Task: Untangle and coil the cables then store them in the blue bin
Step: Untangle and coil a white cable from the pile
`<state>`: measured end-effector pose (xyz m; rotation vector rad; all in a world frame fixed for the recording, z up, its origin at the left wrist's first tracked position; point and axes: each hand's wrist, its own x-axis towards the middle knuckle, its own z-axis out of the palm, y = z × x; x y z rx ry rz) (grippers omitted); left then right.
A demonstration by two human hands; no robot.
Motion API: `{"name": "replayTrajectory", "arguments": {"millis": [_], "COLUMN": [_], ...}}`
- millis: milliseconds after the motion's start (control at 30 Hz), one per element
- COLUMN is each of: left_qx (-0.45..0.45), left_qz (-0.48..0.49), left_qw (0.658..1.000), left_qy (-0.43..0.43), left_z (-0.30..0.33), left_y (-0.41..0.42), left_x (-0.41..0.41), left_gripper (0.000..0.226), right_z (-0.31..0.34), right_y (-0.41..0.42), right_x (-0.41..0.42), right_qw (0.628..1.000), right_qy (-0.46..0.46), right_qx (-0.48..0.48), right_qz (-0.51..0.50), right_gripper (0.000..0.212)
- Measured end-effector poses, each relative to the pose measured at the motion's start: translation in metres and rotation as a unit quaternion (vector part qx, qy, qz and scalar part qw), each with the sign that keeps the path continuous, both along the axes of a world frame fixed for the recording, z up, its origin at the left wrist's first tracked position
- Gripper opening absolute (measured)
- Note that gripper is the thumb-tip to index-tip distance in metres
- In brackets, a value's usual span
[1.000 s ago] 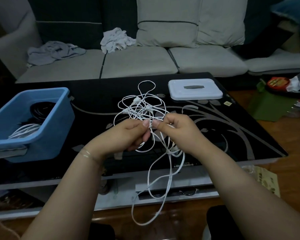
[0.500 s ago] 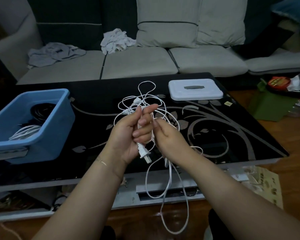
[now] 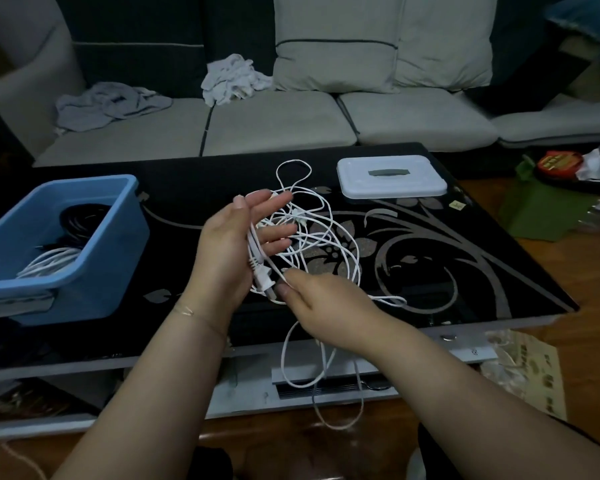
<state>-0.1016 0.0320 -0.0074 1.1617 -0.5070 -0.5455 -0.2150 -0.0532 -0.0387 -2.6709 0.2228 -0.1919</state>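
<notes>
1. The left hand [image 3: 231, 244] was raised above the black table [image 3: 499, 258], fingers nearly straight and spread, with the white cable [image 3: 321, 233] lying across its palm.
2. The white plug [image 3: 263, 278] hung at the heel of that palm.
3. The right hand [image 3: 321, 306] pinched a cable strand beside the plug between thumb and forefinger.
4. Loose cable loops lay on the table and hung over its front edge.
5. The blue bin [image 3: 94, 258] stood at the table's left, holding coiled black and white cables.
</notes>
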Motion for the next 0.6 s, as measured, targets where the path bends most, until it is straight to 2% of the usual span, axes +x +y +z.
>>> {"name": "replayTrajectory", "arguments": {"millis": [134,200,401,467,534,601], "left_qx": [0.083,0.093,0.037,0.074,0.165,0.273], "left_qz": [0.029,0.010,-0.040,-0.047,-0.039,-0.033], "left_qw": [0.985,0.977,0.992,0.984,0.943,0.861], "left_qy": [-0.150,-0.192,-0.116,-0.153,-0.288,-0.427], "left_z": [-0.004,-0.006,-0.003,-0.007,-0.016,-0.023], "left_y": [-0.003,-0.004,-0.001,-0.002,-0.002,-0.001], "left_x": [-0.009,-0.013,-0.011,-0.012,-0.011,-0.005], "left_gripper": [0.036,0.034,0.035,0.030,0.026,0.027], "right_z": [0.002,0.001,0.002,0.003,0.004,0.005], "right_y": [-0.002,-0.002,-0.004,-0.005,-0.005,-0.004], "right_x": [-0.001,-0.002,-0.005,-0.004,-0.003,-0.004], "right_qw": [1.000,0.999,0.999,0.999,0.999,0.999], "right_qy": [0.007,0.022,0.031,0.029,0.032,0.020], "right_qx": [-0.003,-0.014,-0.002,-0.005,-0.011,0.012], "right_qz": [0.009,0.020,0.023,0.023,0.026,0.033], "right_gripper": [0.020,0.021,0.022,0.023,0.023,0.018]}}
